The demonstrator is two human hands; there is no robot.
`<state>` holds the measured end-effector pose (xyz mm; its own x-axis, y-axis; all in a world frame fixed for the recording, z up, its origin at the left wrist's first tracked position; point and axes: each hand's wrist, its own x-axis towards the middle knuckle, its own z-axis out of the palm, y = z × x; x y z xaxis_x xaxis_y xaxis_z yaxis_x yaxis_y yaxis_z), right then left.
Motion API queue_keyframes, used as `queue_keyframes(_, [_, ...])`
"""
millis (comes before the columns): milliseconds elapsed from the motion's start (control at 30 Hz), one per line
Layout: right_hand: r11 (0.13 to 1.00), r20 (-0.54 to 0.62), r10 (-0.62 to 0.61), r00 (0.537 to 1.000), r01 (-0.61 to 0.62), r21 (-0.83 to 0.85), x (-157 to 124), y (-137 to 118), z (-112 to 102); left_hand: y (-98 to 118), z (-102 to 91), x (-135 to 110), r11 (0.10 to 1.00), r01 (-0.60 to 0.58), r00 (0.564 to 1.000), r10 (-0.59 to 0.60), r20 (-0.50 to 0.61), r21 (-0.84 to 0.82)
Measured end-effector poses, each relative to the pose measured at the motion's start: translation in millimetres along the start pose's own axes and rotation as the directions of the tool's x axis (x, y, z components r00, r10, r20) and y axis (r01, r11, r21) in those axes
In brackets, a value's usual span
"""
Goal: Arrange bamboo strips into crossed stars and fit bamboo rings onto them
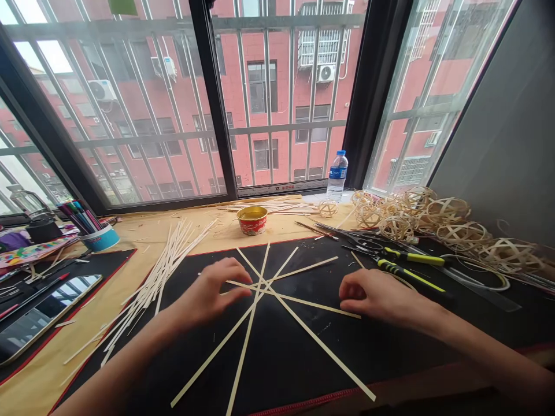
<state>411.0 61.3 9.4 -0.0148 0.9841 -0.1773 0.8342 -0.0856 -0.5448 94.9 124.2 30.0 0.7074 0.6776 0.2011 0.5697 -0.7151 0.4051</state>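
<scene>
Several pale flat strips (pixel 326 348), like split bamboo, cross in a star on the black mat (pixel 299 370). My left hand (pixel 214 292) is at the left of the crossing, fingers bent and thumb held apart from them. The left end of one nearly level strip (pixel 312 304) shows in that gap. Over by the right end of the same strip is my right hand (pixel 368 294), its fingers loosely curled and the thumb a little apart. No strip is visibly gripped in either hand; whether the right thumb touches the strip is unclear.
Loose strips (pixel 160 271) lie piled at the left. Behind the mat stand a red tin (pixel 252 221) and a water bottle (pixel 337 179). Pliers (pixel 410 274) and woven balls (pixel 451 216) lie right. A phone (pixel 47 315) and a pen cup (pixel 99 238) are far left.
</scene>
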Motion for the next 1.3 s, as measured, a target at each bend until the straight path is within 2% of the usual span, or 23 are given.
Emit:
queue_keyframes(33, [0.988, 0.012, -0.016, 1.000, 0.018, -0.152, -4.5, 2.7, -0.5, 13.2, 4.1, -2.4, 0.999, -0.042, 0.999, 0.042, 0.026, -0.006])
queue_keyframes(100, [0.963, 0.032, -0.011, 0.999, 0.019, -0.269, -9.9, 6.7, 0.5, 39.6, 16.4, -6.4, 0.976, -0.201, 0.977, 0.194, 0.084, 0.080])
queue_keyframes(233, [0.969, 0.106, -0.016, 0.994, 0.041, -0.242, -10.2, 9.0, 3.1, 78.0, 44.5, -6.1, 0.816, -0.469, 0.883, 0.425, 0.198, 0.339])
queue_keyframes(333, [0.978, 0.120, 0.013, 0.993, 0.013, -0.209, -8.7, 5.9, -0.5, 86.5, 61.2, 0.3, 0.720, -0.531, 0.845, 0.485, 0.223, 0.446])
queue_keyframes(400, [0.989, 0.127, 0.018, 0.992, 0.001, -0.151, -8.1, 4.0, -5.3, 85.2, 71.0, 4.3, 0.703, -0.535, 0.840, 0.504, 0.203, 0.469])
queue_keyframes(500, [0.991, 0.227, 0.006, 0.974, -0.036, 0.128, -7.3, 5.1, -12.6, 83.6, 82.8, 7.2, 0.697, -0.519, 0.848, 0.492, 0.196, 0.495])
queue_keyframes(633, [0.855, 0.325, -0.013, 0.946, -0.158, 0.494, -9.0, 10.7, -16.4, 92.7, 88.2, 7.6, 0.703, -0.439, 0.891, 0.423, 0.168, 0.559])
queue_keyframes(733, [0.726, 0.323, -0.030, 0.946, -0.201, 0.658, -13.3, 11.2, -16.2, 99.6, 86.7, 10.4, 0.788, -0.378, 0.926, 0.316, 0.209, 0.485])
queue_keyframes(867, [0.622, 0.278, -0.001, 0.961, -0.217, 0.753, -18.0, 7.5, -16.2, 96.8, 88.8, 18.1, 0.905, -0.315, 0.935, 0.244, 0.258, 0.287])
queue_keyframes(967, [0.582, 0.260, 0.024, 0.965, -0.224, 0.781, -19.6, 7.1, -15.1, 92.0, 94.7, 23.7, 0.930, -0.279, 0.951, 0.234, 0.200, 0.237])
queue_keyframes(1033, [0.551, 0.267, 0.019, 0.964, -0.233, 0.801, -21.1, 8.2, -13.5, 90.8, 98.4, 27.1, 0.923, -0.252, 0.964, 0.214, 0.156, 0.290])
queue_keyframes(1133, [0.506, 0.271, -0.002, 0.963, -0.233, 0.830, -25.5, 9.5, -11.1, 91.7, 101.9, 32.9, 0.881, -0.205, 0.976, 0.153, 0.152, 0.427])
queue_keyframes(1300, [0.502, 0.269, -0.036, 0.962, -0.215, 0.838, -34.3, 8.4, -9.0, 94.4, 105.4, 43.4, 0.850, -0.128, 0.988, 0.064, 0.141, 0.511])
